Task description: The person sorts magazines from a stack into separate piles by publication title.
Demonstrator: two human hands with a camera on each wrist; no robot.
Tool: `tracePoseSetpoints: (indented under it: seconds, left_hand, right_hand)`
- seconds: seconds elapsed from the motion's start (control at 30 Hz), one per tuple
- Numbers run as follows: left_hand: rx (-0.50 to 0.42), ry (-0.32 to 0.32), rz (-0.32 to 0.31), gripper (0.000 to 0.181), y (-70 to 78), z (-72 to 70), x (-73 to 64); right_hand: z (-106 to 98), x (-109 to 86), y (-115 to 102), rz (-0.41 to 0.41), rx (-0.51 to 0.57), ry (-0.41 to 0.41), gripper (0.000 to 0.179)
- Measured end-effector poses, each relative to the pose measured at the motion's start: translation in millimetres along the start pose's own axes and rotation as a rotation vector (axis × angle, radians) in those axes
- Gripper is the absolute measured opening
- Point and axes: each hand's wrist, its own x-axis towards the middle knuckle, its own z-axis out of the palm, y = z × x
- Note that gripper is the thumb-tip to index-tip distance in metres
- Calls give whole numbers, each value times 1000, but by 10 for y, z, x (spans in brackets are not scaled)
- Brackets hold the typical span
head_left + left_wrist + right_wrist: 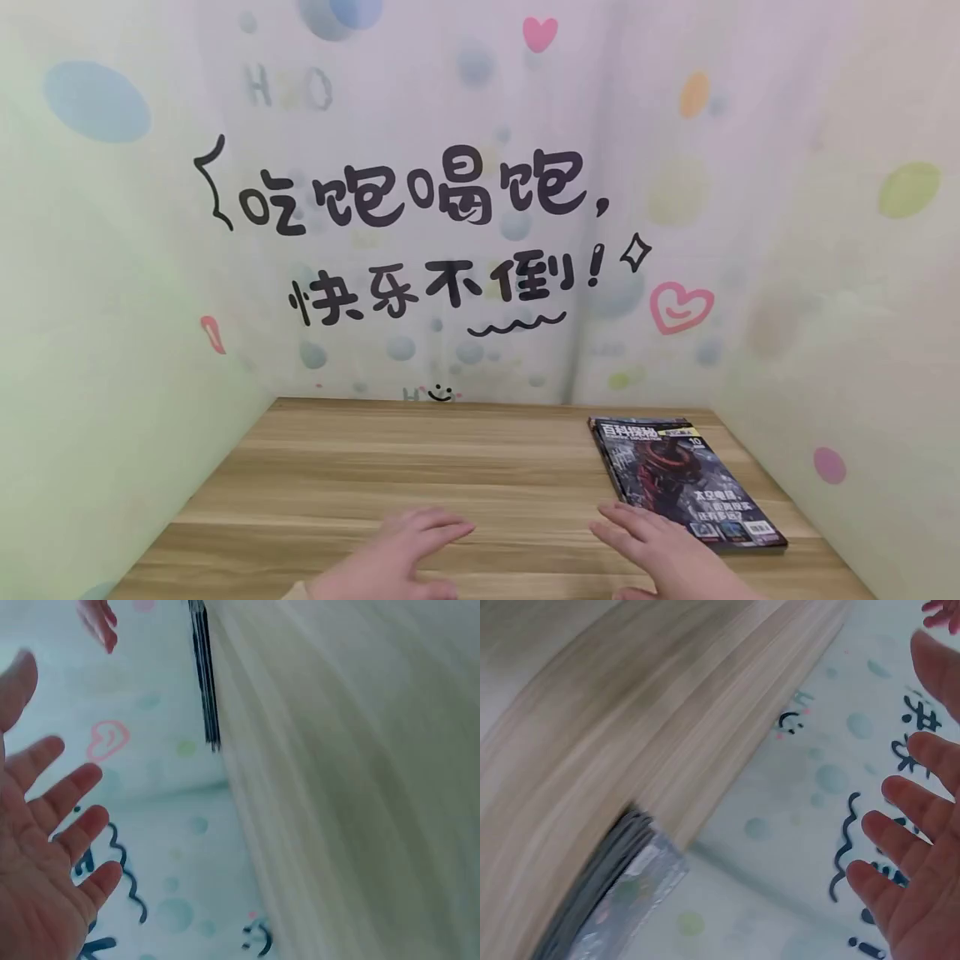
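Note:
My left hand is over the near middle of the wooden table, its fingers extended and holding nothing. Opposite it, my right hand has its fingers spread, and it overlaps the near left corner of a stack of magazines in the head view. The top magazine has a dark cover with white lettering and a red machine-like figure. In the left wrist view the left palm shows bare, fingers apart. The right wrist view shows the right palm bare too, with the magazine stack to its left.
A pale curtain-like back wall with coloured dots and black Chinese lettering stands behind the table. Similar side walls rise on the left and the right, close along the table's edges. The magazines lie by the right side.

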Motion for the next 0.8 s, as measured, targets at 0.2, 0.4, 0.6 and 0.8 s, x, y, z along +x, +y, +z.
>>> tracePoseSetpoints:
  seconds: [0.2, 0.4, 0.6, 0.8]
  left_hand:
    - [-314, -14, -196, 55, 125, 206, 233]
    - [-628, 137, -311, 47, 249, 459, 512]
    - [-834, 234, -446, 39, 364, 673, 821]
    - [-902, 305, -503, 38, 489, 836, 1079]
  right_hand:
    - [50, -91, 205, 145, 104, -20, 58]
    - [178, -236, 428, 394, 208, -57, 52]
    - [302, -390, 675, 579, 262, -26, 50]
    - [400, -593, 948, 662, 280, 28, 52]
